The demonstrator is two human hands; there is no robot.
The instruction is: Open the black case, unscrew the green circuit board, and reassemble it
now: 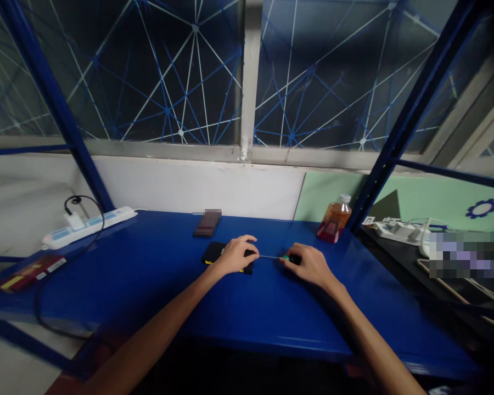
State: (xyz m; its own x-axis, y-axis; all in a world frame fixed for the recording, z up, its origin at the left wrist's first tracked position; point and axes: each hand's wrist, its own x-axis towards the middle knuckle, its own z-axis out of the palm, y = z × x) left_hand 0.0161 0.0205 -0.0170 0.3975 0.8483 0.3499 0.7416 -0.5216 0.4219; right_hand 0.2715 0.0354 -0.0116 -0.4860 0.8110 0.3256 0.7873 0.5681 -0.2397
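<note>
A thin screwdriver (270, 257) with a metal shaft and a dark handle with a green part lies level between my two hands. My right hand (310, 262) is closed around its handle, low over the blue table. The thumb and forefinger of my left hand (235, 255) pinch the far end of the shaft. Beneath my left hand is a flat black case (213, 252) with yellow marks along its edge, partly hidden by the palm and fingers.
Behind the case lies a dark, stacked-looking object (208, 224). A bottle (335, 219) of amber drink stands at the back right. On the left are a white power strip (94, 226), its black cable and a red packet (33, 273). Blue shelf posts (385, 153) frame the table (148, 285).
</note>
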